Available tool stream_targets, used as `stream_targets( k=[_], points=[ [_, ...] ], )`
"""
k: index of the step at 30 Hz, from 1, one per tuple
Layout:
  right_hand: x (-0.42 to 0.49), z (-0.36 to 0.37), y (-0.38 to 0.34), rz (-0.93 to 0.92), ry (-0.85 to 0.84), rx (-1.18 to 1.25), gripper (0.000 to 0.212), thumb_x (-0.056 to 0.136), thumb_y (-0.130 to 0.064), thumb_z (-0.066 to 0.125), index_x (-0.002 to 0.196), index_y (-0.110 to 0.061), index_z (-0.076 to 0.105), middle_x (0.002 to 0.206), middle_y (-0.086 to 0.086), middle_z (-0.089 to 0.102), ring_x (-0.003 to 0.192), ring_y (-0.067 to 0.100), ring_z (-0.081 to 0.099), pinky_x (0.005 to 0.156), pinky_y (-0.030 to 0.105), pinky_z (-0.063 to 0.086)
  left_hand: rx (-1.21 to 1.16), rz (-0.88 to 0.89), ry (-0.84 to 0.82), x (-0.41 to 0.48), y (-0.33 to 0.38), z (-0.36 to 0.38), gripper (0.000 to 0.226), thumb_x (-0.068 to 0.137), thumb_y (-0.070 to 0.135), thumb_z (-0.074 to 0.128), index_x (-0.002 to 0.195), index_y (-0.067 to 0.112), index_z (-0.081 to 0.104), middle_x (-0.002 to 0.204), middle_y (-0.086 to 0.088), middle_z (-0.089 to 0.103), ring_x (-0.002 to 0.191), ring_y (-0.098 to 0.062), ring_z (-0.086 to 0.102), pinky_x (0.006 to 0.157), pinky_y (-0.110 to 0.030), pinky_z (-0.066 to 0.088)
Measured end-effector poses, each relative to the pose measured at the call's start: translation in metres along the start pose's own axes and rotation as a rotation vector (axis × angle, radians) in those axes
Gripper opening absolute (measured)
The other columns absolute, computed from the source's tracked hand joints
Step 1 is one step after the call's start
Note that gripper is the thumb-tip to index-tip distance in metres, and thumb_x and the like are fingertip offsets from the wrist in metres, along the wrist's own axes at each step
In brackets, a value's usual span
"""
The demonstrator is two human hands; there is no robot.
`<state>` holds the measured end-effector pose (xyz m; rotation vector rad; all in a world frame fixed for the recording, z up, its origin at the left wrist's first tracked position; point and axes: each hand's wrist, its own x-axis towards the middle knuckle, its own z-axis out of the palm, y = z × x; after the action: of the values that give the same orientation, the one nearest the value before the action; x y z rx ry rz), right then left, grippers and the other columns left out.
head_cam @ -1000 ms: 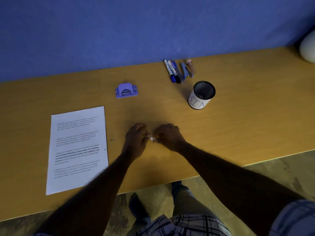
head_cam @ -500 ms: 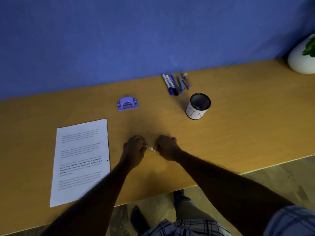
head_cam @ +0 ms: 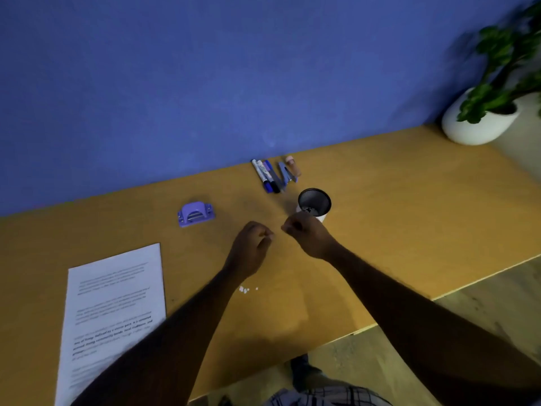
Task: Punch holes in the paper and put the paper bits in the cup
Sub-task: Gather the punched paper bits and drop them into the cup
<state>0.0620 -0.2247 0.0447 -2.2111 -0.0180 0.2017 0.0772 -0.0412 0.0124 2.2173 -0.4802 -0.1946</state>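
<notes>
A black mesh cup [head_cam: 314, 202] with a white label stands on the yellow table [head_cam: 409, 218]. My right hand [head_cam: 307, 234] hovers just in front of the cup, fingers pinched shut; I see nothing between them. My left hand [head_cam: 251, 247] is raised beside it with fingers curled shut. A few white paper bits [head_cam: 244, 289] lie on the table under my left wrist. The purple hole punch [head_cam: 195, 213] sits to the left. The printed paper sheet [head_cam: 114, 312] lies flat at the near left, partly covered by my left forearm.
Markers and a stapler [head_cam: 273, 175] lie by the blue wall behind the cup. A white pot with a green plant [head_cam: 480, 121] stands at the far right corner. The table's front edge runs diagonally at the lower right, with floor below.
Both hands have lifted off the table and moved away from me toward the cup. White paper bits now show on the spot where the hands were. The camera has tilted up.
</notes>
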Motion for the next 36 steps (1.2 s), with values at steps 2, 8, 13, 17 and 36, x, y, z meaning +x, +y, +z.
stream_targets(
  k=[2,8,13,17,36],
  points=[
    [0.007,-0.026,0.004,0.017,0.086,0.002,0.03,0.092,-0.007,0.058,0.063,-0.015,0.054,0.06,-0.006,0.047,0.054,0.002,0.048,0.052,0.018,0.033,-0.014,0.011,-0.004,0.028,0.021,0.004,0.011,0.096,0.017,0.058,0.101,0.007,0.062,0.1,-0.004,0.057,0.092,-0.014,0.056,0.079,-0.026,0.047],
    [0.037,-0.074,0.024,0.1,0.175,-0.194,0.012,0.089,-0.012,0.059,0.078,-0.007,0.06,0.075,0.003,0.059,0.073,0.016,0.054,0.06,0.021,0.039,0.031,0.01,-0.09,0.104,0.063,0.023,0.02,0.096,0.017,0.059,0.104,0.001,0.067,0.102,-0.015,0.07,0.096,-0.024,0.066,0.081,-0.039,0.055],
    [0.054,-0.089,0.036,0.118,0.104,-0.382,0.022,0.094,-0.016,0.053,0.103,-0.003,0.068,0.105,0.017,0.067,0.096,0.031,0.062,0.076,0.043,0.054,0.188,0.005,-0.169,0.13,0.061,0.033,0.02,0.095,0.014,0.058,0.103,0.001,0.069,0.104,-0.017,0.071,0.1,-0.028,0.066,0.083,-0.045,0.056],
    [0.061,-0.093,0.044,0.124,0.063,-0.464,0.022,0.093,-0.017,0.053,0.103,-0.008,0.07,0.106,0.014,0.069,0.097,0.03,0.064,0.076,0.043,0.056,0.281,0.06,-0.171,0.139,0.06,0.034,0.02,0.093,0.007,0.055,0.103,0.003,0.072,0.105,-0.016,0.072,0.099,-0.028,0.067,0.083,-0.045,0.056],
    [0.06,-0.095,0.048,0.112,0.049,-0.39,0.02,0.09,-0.008,0.057,0.104,-0.007,0.072,0.109,0.013,0.07,0.1,0.028,0.065,0.077,0.041,0.057,0.043,0.062,-0.124,0.124,0.044,0.024,0.028,0.092,0.005,0.058,0.119,0.006,0.066,0.113,-0.009,0.072,0.104,-0.018,0.067,0.085,-0.028,0.055]
  ],
)
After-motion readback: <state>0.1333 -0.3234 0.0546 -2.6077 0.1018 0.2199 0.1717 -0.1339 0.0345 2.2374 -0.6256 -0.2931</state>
